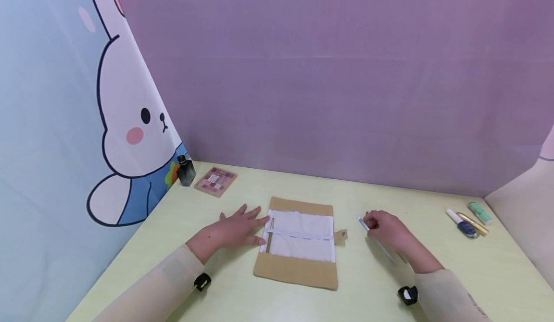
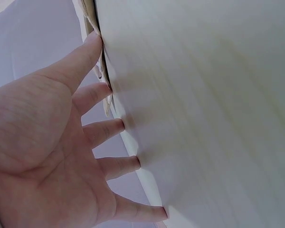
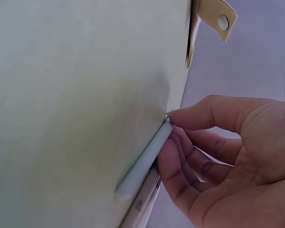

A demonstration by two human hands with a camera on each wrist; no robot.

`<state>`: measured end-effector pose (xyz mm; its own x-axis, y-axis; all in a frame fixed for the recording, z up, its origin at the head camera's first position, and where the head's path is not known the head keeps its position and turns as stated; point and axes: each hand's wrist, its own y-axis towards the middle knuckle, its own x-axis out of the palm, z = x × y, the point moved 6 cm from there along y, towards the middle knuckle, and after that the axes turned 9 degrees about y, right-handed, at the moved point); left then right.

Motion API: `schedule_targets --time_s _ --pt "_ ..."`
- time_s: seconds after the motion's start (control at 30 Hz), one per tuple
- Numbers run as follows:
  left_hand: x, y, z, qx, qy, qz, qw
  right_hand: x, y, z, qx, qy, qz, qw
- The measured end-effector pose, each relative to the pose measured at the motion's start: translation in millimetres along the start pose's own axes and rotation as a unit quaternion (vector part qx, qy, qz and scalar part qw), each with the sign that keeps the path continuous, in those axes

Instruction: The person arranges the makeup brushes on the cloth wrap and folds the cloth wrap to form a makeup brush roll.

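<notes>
A tan roll-up case (image 1: 296, 270) lies unfolded, its white lining (image 1: 305, 247) showing. A slim gold-brown stick (image 1: 270, 238) sits under the elastic band at the lining's left side. With fingers spread, my left hand (image 1: 235, 229) rests at the case's left edge; the left wrist view shows the thumb (image 2: 80, 59) touching that edge. Right of the case, my right hand (image 1: 387, 228) pinches a slim white pen-like stick (image 3: 145, 159) low at the table, its fingers curled. Another pale stick (image 3: 141, 204) lies beside it, partly hidden by the hand.
A strap with a snap (image 1: 341, 236) sticks out from the case's right side. At back left stand a dark bottle (image 1: 186, 172) and a pink palette (image 1: 215, 181). A gold tube (image 1: 473, 223), a white-and-navy item (image 1: 463, 224) and a green item (image 1: 480, 213) lie far right.
</notes>
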<state>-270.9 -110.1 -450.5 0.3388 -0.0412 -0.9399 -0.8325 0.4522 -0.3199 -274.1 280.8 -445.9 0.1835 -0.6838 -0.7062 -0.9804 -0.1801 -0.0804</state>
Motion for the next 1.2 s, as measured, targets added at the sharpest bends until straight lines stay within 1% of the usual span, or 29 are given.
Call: schedule_targets --time_s 0.27,0.57,0.77,0.9,1.07,1.2 --pt "-1.2 -0.1 0.8 -0.001 0.001 0.002 1.0000 4.1 2.4 -4.1 0.012 -0.008 -0.008 0.9999" --pt "-4.0 -1.1 2.7 0.001 0.007 0.004 1.0000 4.4 3.2 -1.6 0.020 -0.013 -0.010 0.9997" --pt "-1.5 -0.4 1.6 0.000 0.004 0.000 1.0000 4.4 3.2 -1.5 0.015 -0.014 -0.013 0.9997" --pt "-0.8 0.5 0.6 0.001 0.009 0.001 1.0000 3.4 2.5 -0.6 0.019 -0.004 -0.008 0.9998" --pt "-0.3 0.6 -0.1 0.000 0.009 0.003 1.0000 -0.3 0.0 -3.7 0.012 0.014 -0.001 0.9998" --pt "-0.3 0.2 0.3 0.003 0.008 0.004 1.0000 -4.4 -3.4 -5.6 0.021 0.040 0.002 0.9990"
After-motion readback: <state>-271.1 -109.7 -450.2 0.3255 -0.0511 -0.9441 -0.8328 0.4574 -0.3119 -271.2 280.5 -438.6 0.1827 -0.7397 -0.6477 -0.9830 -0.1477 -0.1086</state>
